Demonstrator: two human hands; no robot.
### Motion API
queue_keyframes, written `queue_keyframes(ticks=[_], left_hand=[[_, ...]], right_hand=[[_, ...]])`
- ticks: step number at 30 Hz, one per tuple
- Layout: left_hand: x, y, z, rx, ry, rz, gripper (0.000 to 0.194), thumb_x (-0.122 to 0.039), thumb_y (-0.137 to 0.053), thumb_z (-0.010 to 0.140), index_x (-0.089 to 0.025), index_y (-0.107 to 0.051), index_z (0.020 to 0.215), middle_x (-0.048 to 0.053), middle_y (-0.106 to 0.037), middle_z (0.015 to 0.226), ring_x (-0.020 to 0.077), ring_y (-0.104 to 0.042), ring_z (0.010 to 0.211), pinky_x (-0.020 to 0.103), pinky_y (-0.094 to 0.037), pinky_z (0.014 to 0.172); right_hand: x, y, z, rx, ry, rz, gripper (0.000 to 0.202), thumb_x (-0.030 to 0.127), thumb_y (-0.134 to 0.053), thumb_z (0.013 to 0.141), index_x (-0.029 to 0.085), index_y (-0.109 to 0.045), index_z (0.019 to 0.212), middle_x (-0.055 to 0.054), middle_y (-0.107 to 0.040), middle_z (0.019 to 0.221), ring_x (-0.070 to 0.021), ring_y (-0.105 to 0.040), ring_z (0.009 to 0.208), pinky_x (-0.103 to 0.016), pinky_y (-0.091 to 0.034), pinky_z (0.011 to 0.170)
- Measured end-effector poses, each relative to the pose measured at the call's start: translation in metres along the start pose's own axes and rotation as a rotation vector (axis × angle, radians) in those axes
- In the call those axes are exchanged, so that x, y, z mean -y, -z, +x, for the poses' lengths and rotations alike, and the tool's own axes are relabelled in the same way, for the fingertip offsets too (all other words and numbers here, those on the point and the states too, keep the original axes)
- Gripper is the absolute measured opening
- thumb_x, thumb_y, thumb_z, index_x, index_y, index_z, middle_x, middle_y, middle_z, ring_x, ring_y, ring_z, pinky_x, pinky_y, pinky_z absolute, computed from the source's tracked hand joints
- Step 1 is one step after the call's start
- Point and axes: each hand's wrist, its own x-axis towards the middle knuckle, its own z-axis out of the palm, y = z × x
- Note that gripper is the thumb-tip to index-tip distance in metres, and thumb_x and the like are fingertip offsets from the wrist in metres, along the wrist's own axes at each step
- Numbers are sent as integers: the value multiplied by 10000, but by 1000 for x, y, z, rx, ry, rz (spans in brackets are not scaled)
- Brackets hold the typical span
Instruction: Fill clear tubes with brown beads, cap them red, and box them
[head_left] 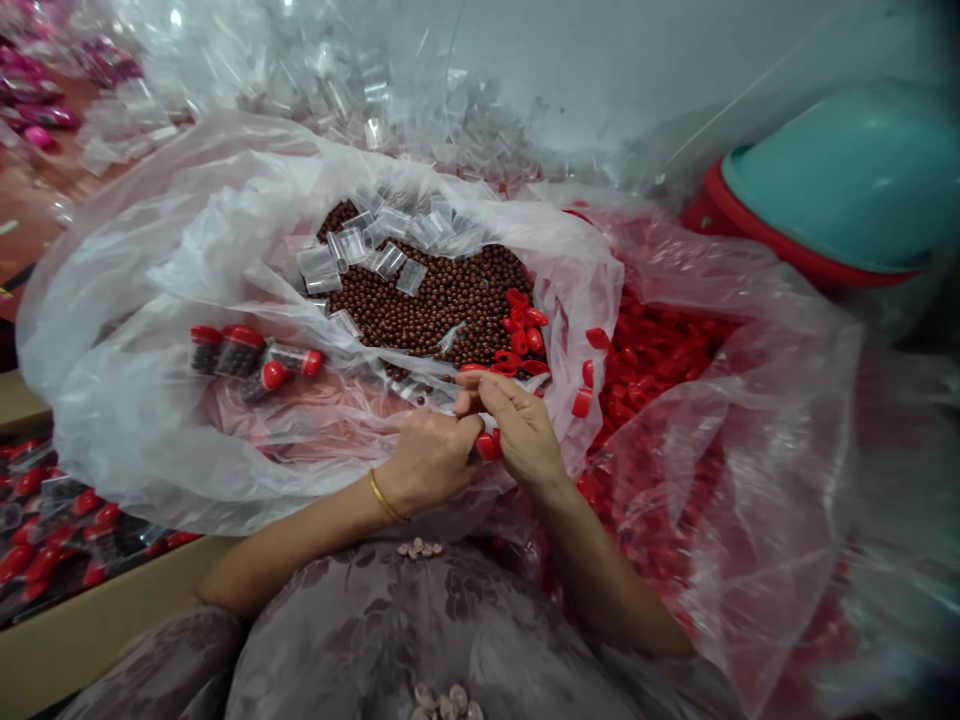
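Observation:
My left hand (435, 458) is closed around a small container, mostly hidden by the fingers. A red cap (487, 445) shows between my two hands. My right hand (521, 430) meets the left one, its thumb and fingers pinched together; what they hold, if anything, I cannot make out. Just beyond lie brown balls (427, 310) in a white plastic bag (150, 290), with clear tubes (319, 270) on top at the left and loose red caps (534, 340) at the right. Several filled, red-capped containers (241, 352) rest on the bag to the left.
A cardboard box (127, 620) of filled containers stands at the lower left. Many red caps (645, 370) lie under clear plastic at the right. A teal tub (847, 180) is at the upper right. Clear tubes (300, 80) are heaped at the back; pink packs (37, 90) lie far left.

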Motion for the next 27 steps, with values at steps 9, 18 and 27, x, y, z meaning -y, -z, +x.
queue_keyframes(ticks=[9, 18, 27], left_hand=[[-6, 12, 0, 128, -102, 37, 195, -220, -525, 754, -98, -654, 835, 142, -659, 710, 261, -618, 664, 357, -444, 617], [-3, 4, 1, 190, -64, 80, 195, -261, -528, 757, -110, -639, 810, 123, -656, 688, 233, -617, 625, 327, -447, 593], [64, 36, -40, -3, 210, 173, 116, -273, -509, 765, -182, -580, 757, 34, -632, 681, 178, -590, 650, 265, -376, 590]], right_hand=[[-5, 1, -11, 236, -59, -55, 486, 488, -294, 930, 234, -453, 1312, -54, -568, 1257, -168, -515, 1179, -360, -383, 1039], [-19, -7, -15, 71, -8, -174, 670, 634, -150, 891, 260, -313, 1422, -19, -359, 1456, -186, -343, 1327, -406, -222, 1137], [-4, 20, 19, -67, 210, -391, 374, 478, -403, 887, 225, -642, 1025, -51, -663, 1064, -207, -596, 988, -383, -449, 893]])
